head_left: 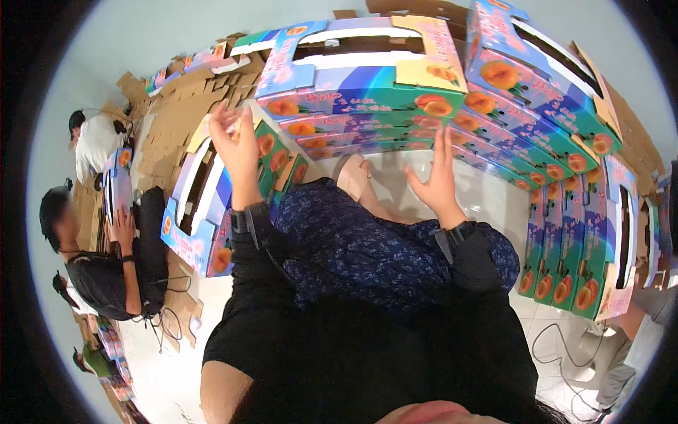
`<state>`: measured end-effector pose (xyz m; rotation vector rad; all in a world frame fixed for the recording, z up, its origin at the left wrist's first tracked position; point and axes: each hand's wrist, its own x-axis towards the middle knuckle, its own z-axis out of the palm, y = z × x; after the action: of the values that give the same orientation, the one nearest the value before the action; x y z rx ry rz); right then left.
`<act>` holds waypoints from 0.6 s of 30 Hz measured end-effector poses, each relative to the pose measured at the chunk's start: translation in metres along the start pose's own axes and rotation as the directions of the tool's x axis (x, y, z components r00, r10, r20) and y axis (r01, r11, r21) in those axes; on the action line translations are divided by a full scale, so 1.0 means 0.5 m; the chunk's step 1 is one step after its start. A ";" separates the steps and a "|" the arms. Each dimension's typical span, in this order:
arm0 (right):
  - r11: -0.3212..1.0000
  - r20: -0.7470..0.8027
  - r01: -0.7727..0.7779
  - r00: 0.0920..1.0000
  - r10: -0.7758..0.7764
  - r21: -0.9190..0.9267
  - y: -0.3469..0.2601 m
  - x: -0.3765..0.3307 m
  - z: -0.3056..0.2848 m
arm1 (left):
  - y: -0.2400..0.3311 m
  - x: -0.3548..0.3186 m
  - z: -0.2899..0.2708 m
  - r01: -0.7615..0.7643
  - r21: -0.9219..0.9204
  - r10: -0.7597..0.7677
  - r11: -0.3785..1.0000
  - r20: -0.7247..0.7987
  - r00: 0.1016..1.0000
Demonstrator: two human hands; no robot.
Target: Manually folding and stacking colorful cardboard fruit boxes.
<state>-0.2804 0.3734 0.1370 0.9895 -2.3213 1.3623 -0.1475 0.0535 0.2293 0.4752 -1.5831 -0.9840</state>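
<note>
My left hand (236,145) is raised with its fingers loosely bent and apart, holding nothing. It is nearest to a colourful cardboard fruit carton (200,201) with a long opening in its top, standing at my left; whether it touches the carton I cannot tell. My right hand (438,182) has its fingers stretched and its thumb spread, also with nothing in it. Its fingertips reach up to the lower right corner of a stack of peach-printed cartons in front of me. The top carton (360,85) of that stack has blue and yellow end flaps and a long top opening.
More cartons (530,92) are stacked at the far right, and a row (572,240) stands at my right. Flattened brown cardboard (173,120) is piled at the far left. A person in black (106,275) sits left, touching a carton. Cables (565,353) lie on the floor.
</note>
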 end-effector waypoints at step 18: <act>0.944 0.101 0.189 0.981 -0.168 -0.269 0.061 0.064 -0.053 | -0.134 0.049 0.087 0.748 -0.052 -0.716 0.662 0.251 0.651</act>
<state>-0.3269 0.3922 0.1478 1.1456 -2.3280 0.9138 -0.2089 0.0117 0.1909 0.9830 -1.4853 -1.8211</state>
